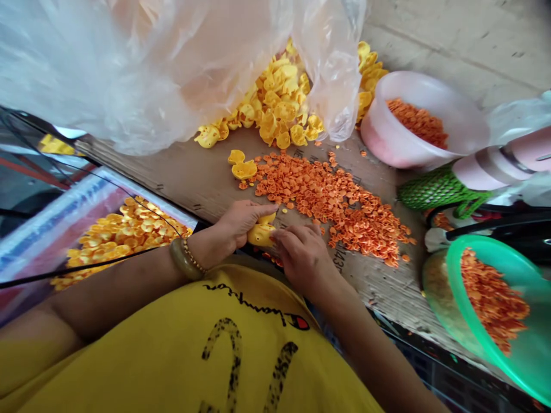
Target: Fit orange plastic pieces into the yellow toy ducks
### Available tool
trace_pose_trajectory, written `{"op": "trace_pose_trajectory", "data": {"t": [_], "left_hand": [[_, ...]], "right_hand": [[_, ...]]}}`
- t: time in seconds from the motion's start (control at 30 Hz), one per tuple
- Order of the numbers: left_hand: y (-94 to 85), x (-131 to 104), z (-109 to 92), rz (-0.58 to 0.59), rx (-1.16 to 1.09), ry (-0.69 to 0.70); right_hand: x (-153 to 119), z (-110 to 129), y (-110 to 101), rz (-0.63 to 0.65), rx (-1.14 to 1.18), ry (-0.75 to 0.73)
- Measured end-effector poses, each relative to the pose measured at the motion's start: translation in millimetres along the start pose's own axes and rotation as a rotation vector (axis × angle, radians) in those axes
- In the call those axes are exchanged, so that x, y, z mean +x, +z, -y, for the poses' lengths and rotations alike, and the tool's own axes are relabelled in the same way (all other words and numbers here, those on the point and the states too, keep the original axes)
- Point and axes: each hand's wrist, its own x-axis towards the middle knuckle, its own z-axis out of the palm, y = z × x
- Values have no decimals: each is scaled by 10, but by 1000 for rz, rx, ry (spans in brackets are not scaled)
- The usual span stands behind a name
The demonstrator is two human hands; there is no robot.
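Yellow cloth shirt (181, 355): I'm reading "Champion".
Left fingers (258, 209): closing tightly round a rounded yellow plastic piece (259, 235), near edge of the table (172, 178).
Right fingers (286, 241): curling against it; grip unclear.
Pink tub (385, 143), green plastic basin (460, 298): holding small orange pieces (417, 121).

One head-worn view, looking forward and steeply down over yellow printed fabric shirt (181, 350) onto left grip (236, 223) and right grip (303, 252), near frame centre. Close range, bare forearms (116, 289) showing. Brown cardboard-topped bench (176, 175) slants across frame beyond grips; green plastic bowl (538, 321) cropped at edge, right of grips.
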Motion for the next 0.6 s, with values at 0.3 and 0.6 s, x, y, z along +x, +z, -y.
{"op": "trace_pose_trajectory", "data": {"t": [0.3,0.6], "left_hand": [[104,-71,18,7,13,-15],[43,-51,46,-42,-16,27]], "right_hand": [[201,81,-111,224,-21,17],[-128,16,-64,-13,485,470]]}}
